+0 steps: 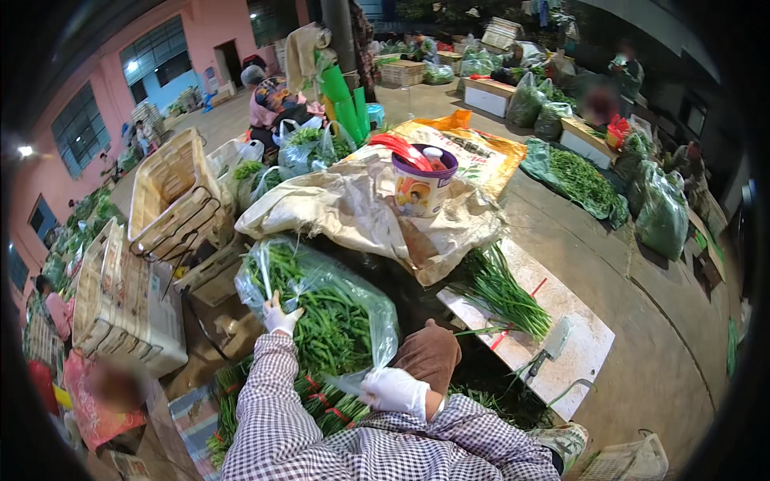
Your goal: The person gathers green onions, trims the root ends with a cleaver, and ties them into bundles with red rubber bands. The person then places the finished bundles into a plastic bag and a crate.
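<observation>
A large clear plastic bag [379,300] full of leafy green stalks [331,327] lies before me. My left hand [281,317], in a white glove, is at the bag's left edge with the thumb spread; whether it grips the film is unclear. My right hand [394,391], also gloved in white, is closed on the bag's near right edge. Below the bag are green bundles tied with red bands [319,398]. On a white board [577,361] to the right rest a bunch of long green stalks [505,294] and a cleaver [550,349].
A purple-rimmed bucket [421,186] with red strips stands on a pale woven sack [337,198] ahead. Stacked plastic crates [129,312] stand at the left. Greens lie on a green sheet [541,157] at the upper right. Several people are farther off.
</observation>
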`<action>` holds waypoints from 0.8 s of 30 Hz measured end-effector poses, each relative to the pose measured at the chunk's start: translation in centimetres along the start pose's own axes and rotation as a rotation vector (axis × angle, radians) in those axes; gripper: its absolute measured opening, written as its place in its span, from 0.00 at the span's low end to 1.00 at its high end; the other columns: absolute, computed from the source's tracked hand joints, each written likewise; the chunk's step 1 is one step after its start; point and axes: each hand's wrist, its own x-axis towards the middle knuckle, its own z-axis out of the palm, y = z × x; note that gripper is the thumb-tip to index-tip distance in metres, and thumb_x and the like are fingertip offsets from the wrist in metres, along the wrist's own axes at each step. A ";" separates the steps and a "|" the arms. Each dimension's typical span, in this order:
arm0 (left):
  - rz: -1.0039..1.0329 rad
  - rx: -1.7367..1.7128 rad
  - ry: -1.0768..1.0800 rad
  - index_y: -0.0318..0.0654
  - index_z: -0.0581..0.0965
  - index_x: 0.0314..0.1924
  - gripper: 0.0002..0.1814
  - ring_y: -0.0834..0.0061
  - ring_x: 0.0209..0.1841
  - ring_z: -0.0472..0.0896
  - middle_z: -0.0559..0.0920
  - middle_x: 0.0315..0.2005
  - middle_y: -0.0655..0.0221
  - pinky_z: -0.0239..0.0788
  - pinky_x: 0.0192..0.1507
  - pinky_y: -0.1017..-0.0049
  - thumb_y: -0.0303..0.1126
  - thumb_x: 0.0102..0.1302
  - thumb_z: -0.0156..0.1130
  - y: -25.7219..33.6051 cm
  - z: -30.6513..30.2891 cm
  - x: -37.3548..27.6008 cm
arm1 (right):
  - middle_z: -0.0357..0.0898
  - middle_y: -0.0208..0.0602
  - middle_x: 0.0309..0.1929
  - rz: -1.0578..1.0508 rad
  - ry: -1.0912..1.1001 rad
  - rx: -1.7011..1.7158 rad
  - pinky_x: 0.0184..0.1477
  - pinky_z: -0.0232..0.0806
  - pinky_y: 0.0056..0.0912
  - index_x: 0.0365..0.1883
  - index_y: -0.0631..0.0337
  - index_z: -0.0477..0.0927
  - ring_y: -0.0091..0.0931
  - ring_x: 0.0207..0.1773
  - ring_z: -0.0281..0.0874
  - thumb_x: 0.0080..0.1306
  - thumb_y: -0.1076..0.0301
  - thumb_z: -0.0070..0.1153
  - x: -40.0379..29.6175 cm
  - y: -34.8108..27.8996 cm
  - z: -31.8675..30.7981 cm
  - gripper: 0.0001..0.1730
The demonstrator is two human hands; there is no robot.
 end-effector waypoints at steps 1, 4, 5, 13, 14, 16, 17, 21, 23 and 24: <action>0.000 0.038 0.019 0.47 0.63 0.66 0.52 0.55 0.57 0.66 0.67 0.54 0.56 0.61 0.59 0.62 0.46 0.38 0.78 -0.8 0.1 0.2 | 0.74 0.47 0.24 0.002 -0.019 -0.001 0.33 0.67 0.46 0.24 0.62 0.76 0.46 0.30 0.74 0.59 0.59 0.55 0.1 -0.4 0.1 0.14; -0.044 0.023 -0.003 0.48 0.63 0.66 0.53 0.56 0.57 0.66 0.66 0.54 0.57 0.62 0.59 0.63 0.44 0.38 0.78 -1.4 0.2 0.4 | 0.74 0.46 0.25 -0.026 0.034 -0.008 0.34 0.67 0.46 0.25 0.61 0.76 0.45 0.31 0.75 0.58 0.61 0.55 -0.2 0.1 0.3 0.12; -0.049 0.008 0.013 0.47 0.63 0.66 0.52 0.56 0.57 0.66 0.66 0.54 0.58 0.62 0.59 0.63 0.42 0.38 0.78 -1.0 0.4 0.8 | 0.74 0.46 0.25 -0.004 0.024 -0.018 0.34 0.67 0.45 0.25 0.61 0.76 0.45 0.32 0.75 0.58 0.61 0.55 -0.2 0.4 0.0 0.12; -0.036 0.085 -0.043 0.49 0.62 0.66 0.51 0.55 0.58 0.66 0.66 0.55 0.56 0.62 0.59 0.61 0.46 0.42 0.77 4.3 0.2 1.7 | 0.75 0.46 0.27 0.098 0.246 -0.079 0.35 0.68 0.46 0.26 0.62 0.77 0.45 0.33 0.76 0.58 0.64 0.53 -2.0 1.5 -1.2 0.09; -0.031 0.090 -0.053 0.49 0.62 0.67 0.51 0.55 0.58 0.66 0.66 0.55 0.56 0.62 0.59 0.61 0.45 0.42 0.77 4.8 0.5 1.8 | 0.75 0.46 0.27 0.118 0.263 -0.076 0.35 0.68 0.46 0.26 0.62 0.76 0.45 0.33 0.76 0.58 0.65 0.53 -2.1 2.5 -0.7 0.09; -0.058 0.130 -0.082 0.50 0.62 0.67 0.50 0.54 0.58 0.66 0.65 0.57 0.55 0.63 0.58 0.61 0.44 0.43 0.76 4.5 -0.4 1.9 | 0.75 0.46 0.26 0.133 0.290 -0.075 0.35 0.68 0.46 0.25 0.61 0.76 0.44 0.33 0.76 0.57 0.66 0.54 -2.2 2.9 0.4 0.08; -0.057 0.107 -0.091 0.50 0.61 0.67 0.50 0.53 0.59 0.66 0.64 0.58 0.55 0.63 0.58 0.60 0.43 0.44 0.76 3.9 0.0 2.2 | 0.74 0.45 0.26 0.117 0.314 -0.054 0.34 0.68 0.45 0.24 0.62 0.75 0.44 0.32 0.76 0.56 0.65 0.54 -2.2 3.1 0.6 0.08; -0.005 0.137 -0.102 0.48 0.59 0.68 0.49 0.51 0.59 0.65 0.63 0.59 0.53 0.61 0.60 0.60 0.39 0.47 0.75 4.0 0.8 2.7 | 0.74 0.45 0.25 0.119 0.301 0.006 0.33 0.67 0.46 0.23 0.61 0.75 0.44 0.31 0.75 0.56 0.65 0.54 -2.7 3.5 0.6 0.08; -0.110 0.022 -0.156 0.46 0.60 0.67 0.49 0.51 0.60 0.64 0.64 0.58 0.52 0.59 0.61 0.60 0.38 0.45 0.76 4.7 1.3 2.7 | 0.73 0.44 0.25 0.107 0.303 0.019 0.34 0.67 0.46 0.23 0.60 0.75 0.44 0.32 0.75 0.57 0.65 0.54 -3.0 4.3 0.4 0.08; -0.008 0.101 -0.079 0.46 0.60 0.67 0.50 0.50 0.60 0.63 0.64 0.58 0.51 0.57 0.62 0.60 0.39 0.44 0.76 1.6 1.5 3.6 | 0.73 0.44 0.26 0.085 0.300 0.039 0.34 0.68 0.45 0.23 0.60 0.74 0.43 0.33 0.75 0.56 0.65 0.54 -2.7 3.8 0.1 0.08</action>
